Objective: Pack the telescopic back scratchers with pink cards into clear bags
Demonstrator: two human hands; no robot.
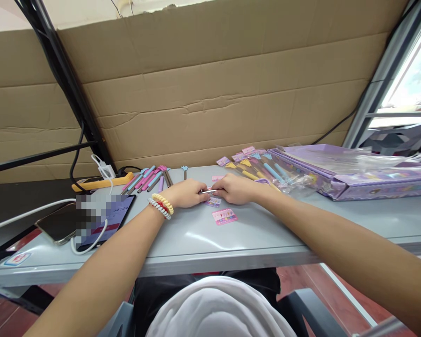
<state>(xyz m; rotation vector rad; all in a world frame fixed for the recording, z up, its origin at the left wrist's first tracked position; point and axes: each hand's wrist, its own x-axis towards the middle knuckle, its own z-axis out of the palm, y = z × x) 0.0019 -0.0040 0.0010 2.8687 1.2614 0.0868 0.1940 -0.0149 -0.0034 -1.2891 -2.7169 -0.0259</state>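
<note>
My left hand (187,193), with coiled bands at its wrist, is closed on one end of a thin silvery metal rod (208,191). The other end disappears into the closed fingers of my right hand (235,189). Both hands are just above the grey table, and whatever else they cover is hidden. Beneath and between them lie small printed cards, one purple (213,202). A pink printed card (225,216) rests nearer the front edge. Left of my hands is a pile of back scratchers (149,179) with pink and blue handles; a single blue-headed back scratcher (185,171) lies apart.
Bagged back scratchers (263,168) with cards lie to the right, beside a purple box (337,180) holding clear plastic. At left are a phone (58,222), a tablet (121,213) and white cables. A cardboard sheet (214,93) stands behind the table (266,238).
</note>
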